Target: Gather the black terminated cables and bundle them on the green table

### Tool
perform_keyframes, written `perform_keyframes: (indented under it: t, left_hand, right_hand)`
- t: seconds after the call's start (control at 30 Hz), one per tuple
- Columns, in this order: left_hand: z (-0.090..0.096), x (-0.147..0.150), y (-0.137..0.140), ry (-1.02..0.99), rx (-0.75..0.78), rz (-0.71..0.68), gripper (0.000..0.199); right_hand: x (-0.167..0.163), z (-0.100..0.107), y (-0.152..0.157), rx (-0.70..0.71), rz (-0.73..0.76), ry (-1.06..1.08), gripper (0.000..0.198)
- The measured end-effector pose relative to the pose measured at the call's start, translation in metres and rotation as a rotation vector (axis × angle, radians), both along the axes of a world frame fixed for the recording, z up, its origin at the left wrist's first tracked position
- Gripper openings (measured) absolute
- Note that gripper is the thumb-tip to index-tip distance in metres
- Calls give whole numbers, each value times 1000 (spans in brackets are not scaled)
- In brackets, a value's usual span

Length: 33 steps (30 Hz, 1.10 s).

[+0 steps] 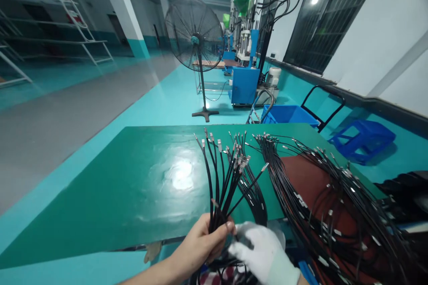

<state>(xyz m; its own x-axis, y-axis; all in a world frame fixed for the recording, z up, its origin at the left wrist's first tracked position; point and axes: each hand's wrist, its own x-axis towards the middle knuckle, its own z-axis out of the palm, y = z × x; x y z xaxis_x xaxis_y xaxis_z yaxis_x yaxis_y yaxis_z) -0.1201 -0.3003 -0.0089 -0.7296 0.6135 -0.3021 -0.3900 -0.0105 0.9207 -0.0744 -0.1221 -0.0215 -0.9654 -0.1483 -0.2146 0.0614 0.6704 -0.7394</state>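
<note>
My bare left hand [211,237] is closed around a bundle of black cables [221,187] near the front edge of the table. The cables stand up from the fist and fan out, with silvery metal terminals on their upper ends. My right hand [262,254], in a white glove, is just right of the left fist. Its fingers are curved and apart, slightly smeared by motion, and I see nothing gripped between them. Below both hands, more dark cable hangs over a red-and-white checked cloth, partly hidden.
On the green table [140,178], another cable bundle [256,196] lies behind my hands. Larger cable bundles [290,200] rest at right over a reddish-brown surface [309,171]. Beyond stand a fan [197,38], a blue machine [245,85], a blue crate [290,115] and a blue stool [364,138].
</note>
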Motion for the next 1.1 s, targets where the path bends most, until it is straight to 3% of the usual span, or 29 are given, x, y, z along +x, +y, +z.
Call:
perform_keyframes:
  t: [0.13,0.23,0.37,0.47,0.57,0.77,0.9,1.0,1.1]
  left_hand:
    - [0,2,7,55,-109,-30,50]
    - [-7,3,13,24,-162,-43,44]
    - [-14,2,19,83,-184,-93,33]
    - [-10,1,21,167,-176,-72,35]
    - [-1,0,19,375,-241,-63,34]
    - [3,-5,14,633,-383,-182,34]
    - [10,-20,9,723,-441,-206,33]
    - [28,-40,12,717,-358,-76,32]
    - [46,-60,23,577,-120,119,32]
  right_hand:
    - [-11,38,0,-68,-164,100,68]
    - [-20,51,-13,-201,-164,93,62]
    - [-28,39,-29,-522,-173,90,33]
    - [-31,30,-30,-774,-183,112,41]
    - [-33,28,-26,-906,-215,134,46]
    - [-36,27,-19,-916,-337,195,42]
    - [-33,31,-17,-917,-322,182,42]
    - [-29,33,-19,-857,-266,197,40]
    - [-25,31,-23,-826,-262,139,37]
